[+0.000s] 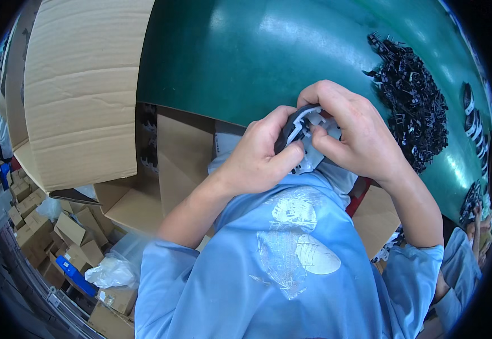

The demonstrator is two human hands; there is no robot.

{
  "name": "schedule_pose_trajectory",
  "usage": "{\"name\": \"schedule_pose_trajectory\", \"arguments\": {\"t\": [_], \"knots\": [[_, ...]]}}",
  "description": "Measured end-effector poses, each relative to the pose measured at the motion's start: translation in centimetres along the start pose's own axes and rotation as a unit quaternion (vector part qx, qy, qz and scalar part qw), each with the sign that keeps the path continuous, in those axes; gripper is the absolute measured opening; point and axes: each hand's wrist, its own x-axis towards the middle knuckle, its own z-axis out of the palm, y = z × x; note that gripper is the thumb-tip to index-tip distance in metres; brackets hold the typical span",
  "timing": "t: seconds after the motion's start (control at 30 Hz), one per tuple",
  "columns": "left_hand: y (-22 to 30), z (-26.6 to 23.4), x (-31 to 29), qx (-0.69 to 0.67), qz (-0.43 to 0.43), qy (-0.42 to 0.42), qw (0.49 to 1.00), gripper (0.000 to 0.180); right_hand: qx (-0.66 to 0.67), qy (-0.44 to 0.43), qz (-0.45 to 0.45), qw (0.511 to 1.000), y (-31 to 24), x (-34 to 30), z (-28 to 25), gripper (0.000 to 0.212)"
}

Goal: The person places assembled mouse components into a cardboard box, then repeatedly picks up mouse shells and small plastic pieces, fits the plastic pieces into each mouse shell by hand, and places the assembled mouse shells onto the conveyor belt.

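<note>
Between my two hands, close to my body at the table's near edge, is a rounded plastic housing [314, 160] with a dark outer shell and a white inside. My left hand [257, 155] grips its left side, the thumb pressed along the lower rim. My right hand [358, 131] curls over the top and right side, its thumb reaching into the white inner face. Fingers cover much of the housing, so its full shape is hidden. Beyond my right hand lies a big heap of small black plastic clips [418, 107], untouched.
A green tabletop [229, 51] stretches ahead. A large cardboard box [82, 96] rises at left, beside an open carton [185, 150] holding dark parts. Black-and-white parts [472, 120] line the far right. Cartons [34, 234] and a plastic bag [113, 271] lie lower left. A co-worker's sleeve [460, 265] shows at right.
</note>
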Motion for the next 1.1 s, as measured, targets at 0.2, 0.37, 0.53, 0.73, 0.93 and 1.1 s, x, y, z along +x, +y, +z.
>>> {"name": "schedule_pose_trajectory", "arguments": {"t": [0.2,0.37,0.53,0.73,0.93,1.1], "knots": [[-0.2,-0.3,0.0,-0.049,0.051,0.04,0.997,0.038,0.0,0.026,0.006,1.0,-1.1,0.3,0.2,0.033],[-0.3,-0.6,-2.0,-0.082,0.044,0.07,0.993,0.037,-0.04,-0.034,-0.036,0.998,-3.1,1.2,-0.9,0.05],[-4.3,-4.2,-9.3,-0.333,-0.001,-0.033,0.942,0.057,0.052,-0.067,-0.023,0.996,-4.7,0.2,-0.1,0.054],[-10.1,-6.8,-24.3,-0.612,0.184,0.077,0.765,0.078,0.062,-0.196,-0.088,0.975,-4.2,4.8,4.7,0.047],[-11.0,-13.1,-34.2,-0.448,0.351,0.204,0.796,0.082,0.02,-0.245,-0.038,0.969,-5.2,7.2,8.9,0.044],[-19.9,-21.6,-38.7,-0.229,0.003,0.493,0.839,0.084,-0.03,-0.247,-0.023,0.968,-4.5,7.9,9.1,0.042]]}}
